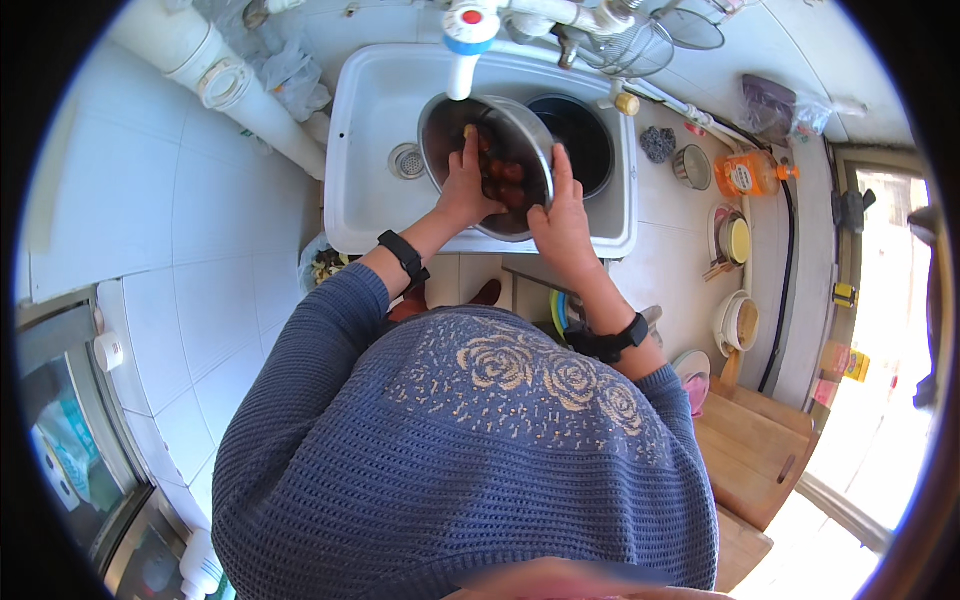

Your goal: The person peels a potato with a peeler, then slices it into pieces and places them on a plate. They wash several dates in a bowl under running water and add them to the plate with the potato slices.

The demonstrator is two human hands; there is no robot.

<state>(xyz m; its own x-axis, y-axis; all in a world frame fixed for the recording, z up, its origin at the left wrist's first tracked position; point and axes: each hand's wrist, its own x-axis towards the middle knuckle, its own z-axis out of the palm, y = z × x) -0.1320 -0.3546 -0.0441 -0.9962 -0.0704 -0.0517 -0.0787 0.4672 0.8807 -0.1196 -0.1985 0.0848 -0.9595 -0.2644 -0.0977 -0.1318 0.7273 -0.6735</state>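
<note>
A stainless steel bowl (534, 135) is tilted over the white sink (360, 202), just below the faucet (461, 79). Several reddish-brown round pieces of food (510, 172), perhaps fruit, lie inside it. My left hand (466, 184) reaches into the bowl with its fingers apart, over or against the food; its thumb is near the bowl's lower side. On the right, my right hand (561, 217) grips the bowl's rim, thumb on the near side and fingers along the outside. Behind the bowl, a dark round pot (592, 142) stands in the sink's right part, partly hidden.
The sink drain (409, 161) shows left of the bowl. Wire strainers (637, 49) hang at the back. Right of the sink are a steel scouring pad (658, 144), a small metal cup (691, 166), an orange bottle (746, 174) and a wooden cutting board (750, 442). A waste bag (319, 262) sits lower left.
</note>
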